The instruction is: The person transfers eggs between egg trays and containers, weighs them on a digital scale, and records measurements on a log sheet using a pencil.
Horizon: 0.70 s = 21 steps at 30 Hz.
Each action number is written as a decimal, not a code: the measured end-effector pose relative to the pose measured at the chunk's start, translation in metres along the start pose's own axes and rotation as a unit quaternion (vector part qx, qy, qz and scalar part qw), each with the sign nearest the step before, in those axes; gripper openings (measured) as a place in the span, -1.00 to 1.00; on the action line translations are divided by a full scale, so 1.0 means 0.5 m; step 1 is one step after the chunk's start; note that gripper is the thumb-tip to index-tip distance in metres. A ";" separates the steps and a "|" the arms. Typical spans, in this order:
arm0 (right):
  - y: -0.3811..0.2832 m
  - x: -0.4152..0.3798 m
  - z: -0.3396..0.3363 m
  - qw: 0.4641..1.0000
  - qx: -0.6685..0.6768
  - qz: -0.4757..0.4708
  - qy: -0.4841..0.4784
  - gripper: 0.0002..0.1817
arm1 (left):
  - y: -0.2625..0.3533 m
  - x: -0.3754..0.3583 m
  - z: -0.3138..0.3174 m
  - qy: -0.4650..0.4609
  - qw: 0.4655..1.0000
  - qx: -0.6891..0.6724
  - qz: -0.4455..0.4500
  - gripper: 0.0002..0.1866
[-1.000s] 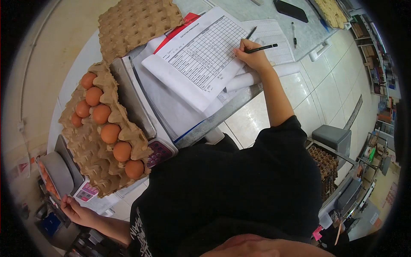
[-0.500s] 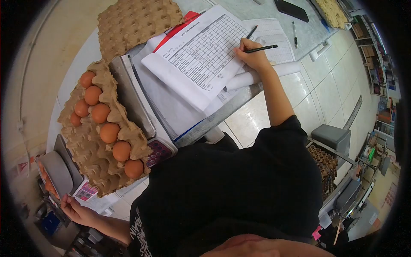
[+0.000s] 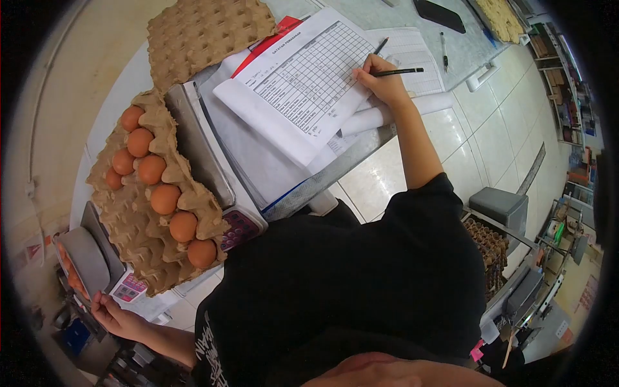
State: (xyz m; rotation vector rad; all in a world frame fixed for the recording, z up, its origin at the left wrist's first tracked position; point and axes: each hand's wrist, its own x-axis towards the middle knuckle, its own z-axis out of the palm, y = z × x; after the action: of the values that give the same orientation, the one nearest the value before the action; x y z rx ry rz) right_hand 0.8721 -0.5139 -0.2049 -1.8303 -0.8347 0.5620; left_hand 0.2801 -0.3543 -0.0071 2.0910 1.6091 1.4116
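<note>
My right hand (image 3: 382,79) grips a black pencil (image 3: 400,71) over a printed table sheet (image 3: 303,84) with handwritten marks. Its fingers rest at the right side of the grid. Low on the left, my left hand (image 3: 119,317) has its fingers curled together beside a metal bowl (image 3: 90,258); whether they touch the rim or hold something small I cannot make out. Brown eggs show in the bowl, which sits on a scale (image 3: 131,287). Between my hands, a cardboard egg tray (image 3: 135,219) carries several brown eggs (image 3: 151,169) on another scale (image 3: 240,230).
A bare egg tray (image 3: 206,35) lies at the table's back, beside a red folder (image 3: 284,29). A second pencil (image 3: 382,45) lies on the sheet. Further right are a phone (image 3: 440,15) and a pen (image 3: 444,51). A crate of stacked trays (image 3: 483,245) stands on the floor.
My right hand has shifted slightly with the pencil, whose back end now reaches a little further right. My left hand, the eggs and the trays look the same.
</note>
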 end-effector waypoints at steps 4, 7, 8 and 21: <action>-0.015 -0.005 0.009 0.994 0.106 0.006 -0.003 -0.73 | 0.022 0.000 0.009 -0.002 0.999 0.038 -0.018 -0.82; -0.014 -0.010 0.005 0.991 0.121 -0.018 -0.052 -0.71 | 0.009 0.004 0.004 -0.011 1.000 0.021 -0.009 -0.81; -0.008 -0.007 0.002 0.992 0.113 0.002 -0.054 -0.71 | 0.005 0.005 0.002 -0.016 1.000 0.018 -0.008 -0.81; -0.010 -0.006 0.000 0.999 0.023 0.004 -0.048 -0.68 | 0.015 0.002 0.009 -0.009 1.000 0.016 0.006 -0.82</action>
State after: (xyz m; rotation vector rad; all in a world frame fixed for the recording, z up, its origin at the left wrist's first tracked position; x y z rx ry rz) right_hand 0.8687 -0.5149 -0.2004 -1.7761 -0.8708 0.6729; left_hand 0.2885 -0.3546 -0.0043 2.1277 1.6261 1.3741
